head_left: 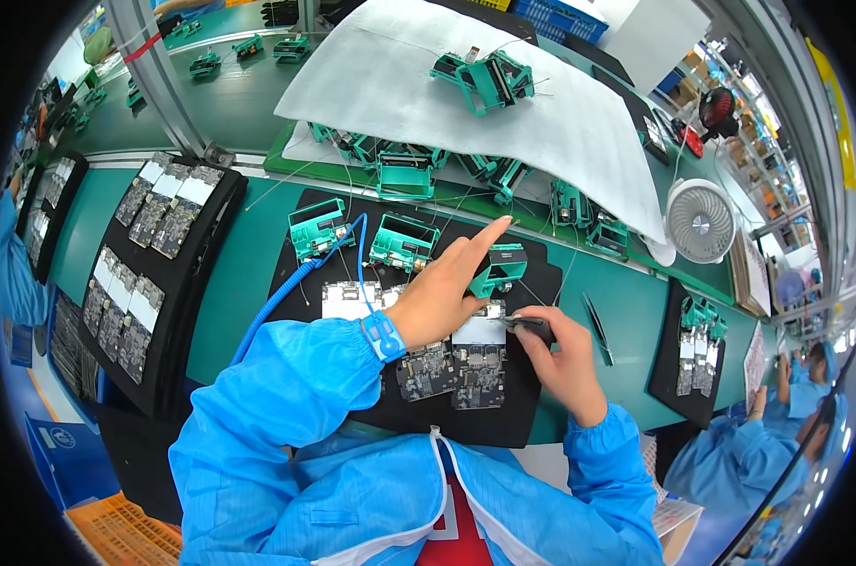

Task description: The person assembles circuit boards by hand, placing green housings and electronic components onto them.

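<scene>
As I watch remotely, the circuit board (480, 368) lies lengthwise near-to-far between both hands, toward the black mat (525, 420)'s near right corner, the left hand (437, 297) nearer (forefinger extended, grip unclear), the right hand (568, 354) clasping a dark-handled tool (537, 327).

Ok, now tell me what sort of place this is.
Probably an electronics assembly workshop: circuit boards lie on a black mat, green plastic modules crowd the bench, and a blue wrist strap with a coiled cord looks like static protection.
</scene>
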Available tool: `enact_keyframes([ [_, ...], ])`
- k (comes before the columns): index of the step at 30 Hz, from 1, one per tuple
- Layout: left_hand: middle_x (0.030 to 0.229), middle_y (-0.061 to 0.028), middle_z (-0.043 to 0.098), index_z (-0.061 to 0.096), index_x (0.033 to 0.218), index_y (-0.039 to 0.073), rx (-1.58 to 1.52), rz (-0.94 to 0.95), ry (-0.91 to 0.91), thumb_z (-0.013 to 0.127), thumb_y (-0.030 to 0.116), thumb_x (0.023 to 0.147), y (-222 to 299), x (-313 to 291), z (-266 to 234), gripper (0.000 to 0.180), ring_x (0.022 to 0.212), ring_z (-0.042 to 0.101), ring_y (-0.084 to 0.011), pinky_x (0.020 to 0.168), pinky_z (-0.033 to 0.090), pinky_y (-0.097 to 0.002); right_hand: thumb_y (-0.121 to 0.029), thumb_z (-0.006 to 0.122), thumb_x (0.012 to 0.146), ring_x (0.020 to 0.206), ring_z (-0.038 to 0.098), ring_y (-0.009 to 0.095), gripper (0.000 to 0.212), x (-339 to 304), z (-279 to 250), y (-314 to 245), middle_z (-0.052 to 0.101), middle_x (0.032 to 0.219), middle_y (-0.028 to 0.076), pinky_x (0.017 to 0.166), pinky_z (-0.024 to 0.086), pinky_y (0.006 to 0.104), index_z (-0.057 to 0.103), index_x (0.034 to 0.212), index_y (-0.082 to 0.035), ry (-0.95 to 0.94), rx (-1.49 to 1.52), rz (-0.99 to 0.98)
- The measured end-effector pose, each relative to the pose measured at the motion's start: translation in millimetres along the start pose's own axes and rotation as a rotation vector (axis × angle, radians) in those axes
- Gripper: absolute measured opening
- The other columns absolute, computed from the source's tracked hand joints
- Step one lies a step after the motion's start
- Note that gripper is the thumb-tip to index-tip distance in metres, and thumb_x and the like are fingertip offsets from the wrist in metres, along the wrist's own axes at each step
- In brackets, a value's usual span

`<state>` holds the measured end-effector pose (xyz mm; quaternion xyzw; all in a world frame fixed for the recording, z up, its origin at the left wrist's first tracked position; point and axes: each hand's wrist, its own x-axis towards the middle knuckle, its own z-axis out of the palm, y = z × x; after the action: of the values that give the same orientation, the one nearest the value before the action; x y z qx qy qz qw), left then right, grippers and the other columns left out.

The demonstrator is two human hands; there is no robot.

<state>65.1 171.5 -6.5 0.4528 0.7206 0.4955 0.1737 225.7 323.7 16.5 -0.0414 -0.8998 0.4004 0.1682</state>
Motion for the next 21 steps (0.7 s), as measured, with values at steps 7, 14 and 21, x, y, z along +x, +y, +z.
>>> enact_keyframes([
  [7, 0.108, -0.0180, 0.049, 0.021, 0.159, 0.022, 0.065, 0.082, 0.020, 0.058, -0.016, 0.074, -0.7, -2.6, 4.5, 0.101, 0.096, 0.057, -0.0405, 0.084, 0.049, -0.0472, -0.007, 0.072, 0.085, 0.085, 0.068, 0.032, 0.020, 19.5, 2.6, 8.2, 0.070, 0.094, 0.013, 0.074, 0.054, 0.0390, 0.067, 0.104, -0.004, -0.056, -0.168, -0.136],
  [14, 0.109, -0.0186, 0.050, 0.022, 0.159, 0.023, 0.045, 0.105, 0.028, 0.055, -0.017, 0.077, -5.9, -2.1, 2.8, 0.097, 0.097, 0.057, -0.0406, 0.084, 0.049, -0.0472, -0.004, 0.074, 0.075, 0.079, 0.066, 0.030, 0.025, 33.9, 11.4, 0.5, 0.066, 0.086, 0.010, 0.066, 0.052, 0.0405, 0.065, 0.098, -0.006, -0.131, -0.492, -0.385],
  [21, 0.107, -0.0176, 0.049, 0.022, 0.159, 0.022, 0.043, 0.039, -0.008, 0.054, -0.018, 0.077, -3.9, -2.6, 1.2, 0.097, 0.095, 0.056, -0.0381, 0.084, 0.049, -0.0455, -0.007, 0.065, 0.076, 0.072, 0.063, 0.023, 0.018, 36.3, 16.4, 0.1, 0.061, 0.081, 0.004, 0.059, 0.051, 0.0370, 0.062, 0.093, -0.009, -0.151, -0.626, -0.380],
])
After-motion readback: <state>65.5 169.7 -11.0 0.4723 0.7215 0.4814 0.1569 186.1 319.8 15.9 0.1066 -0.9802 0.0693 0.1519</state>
